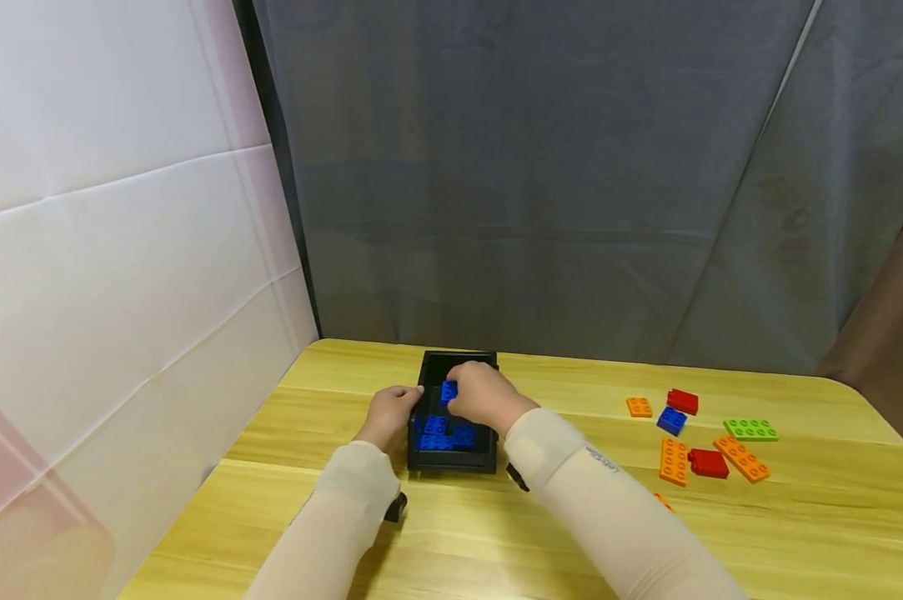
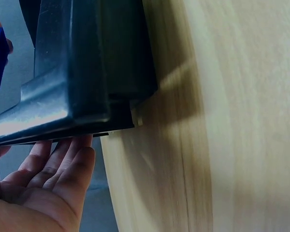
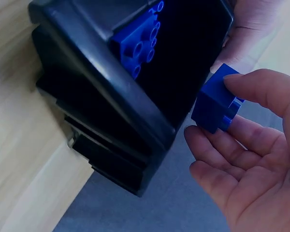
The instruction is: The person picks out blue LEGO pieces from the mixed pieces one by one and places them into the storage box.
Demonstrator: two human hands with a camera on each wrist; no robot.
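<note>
A black storage bin [image 1: 454, 461] stands on the table, with several blue bricks [image 1: 436, 433] lying in its near part. My left hand [image 1: 388, 414] holds the bin's left side, the thumb at the rim. In the left wrist view, the fingers of that hand [image 2: 50, 188] reach under the rim and lie against the outer wall. Above the bin, my right hand [image 1: 484, 393] pinches another blue brick [image 3: 215, 99] between thumb and fingers. In the right wrist view, this brick's studs face the palm.
To the right lie a loose blue brick [image 1: 672, 421], two red bricks [image 1: 682, 402], several orange bricks [image 1: 674, 462] and a green brick [image 1: 751, 430]. A grey curtain [image 1: 534, 183] hangs behind the wooden table [image 1: 271, 500]. White sheeting [image 1: 121, 250] stands on the left.
</note>
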